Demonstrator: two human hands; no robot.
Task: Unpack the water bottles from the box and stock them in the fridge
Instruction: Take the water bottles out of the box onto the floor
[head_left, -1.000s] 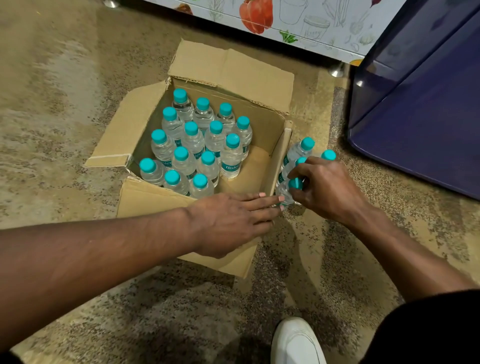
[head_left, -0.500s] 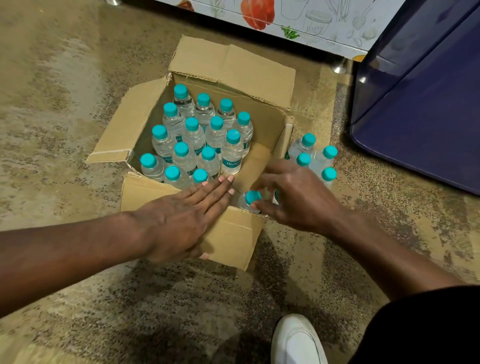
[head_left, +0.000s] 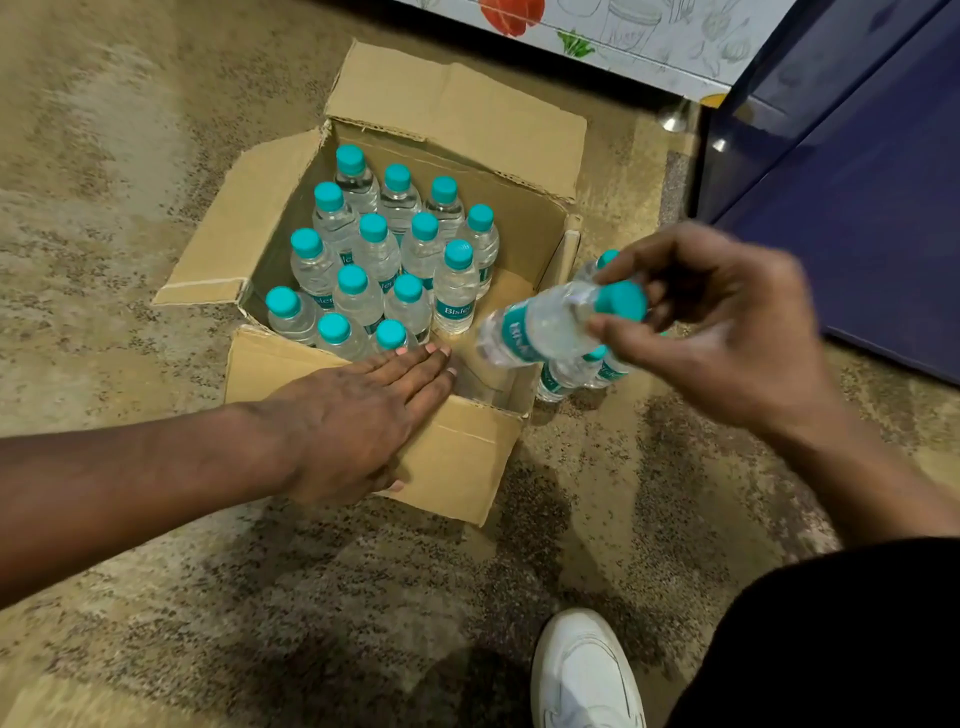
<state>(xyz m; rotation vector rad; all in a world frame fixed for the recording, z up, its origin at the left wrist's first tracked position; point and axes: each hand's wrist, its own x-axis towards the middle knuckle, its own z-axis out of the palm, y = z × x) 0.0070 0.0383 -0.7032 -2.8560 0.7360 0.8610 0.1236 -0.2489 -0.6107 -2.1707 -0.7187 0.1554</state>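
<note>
the blue fridge (head_left: 857, 234) stands right of the open box (head_left: 530, 234), nearer the right hand (head_left: 727, 332). the left hand (head_left: 358, 415) lies flat on the box's near flap (head_left: 467, 452), holding nothing. the right pinches a clear bottle (head_left: 540, 327) by its teal cap (head_left: 621, 300) above the box corner, nearly level, base pointing left.

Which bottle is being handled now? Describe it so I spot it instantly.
Find the open cardboard box on the floor. Over its near right corner, the right hand holds one bottle by its teal cap. Only it is tilted and lifted.
</note>
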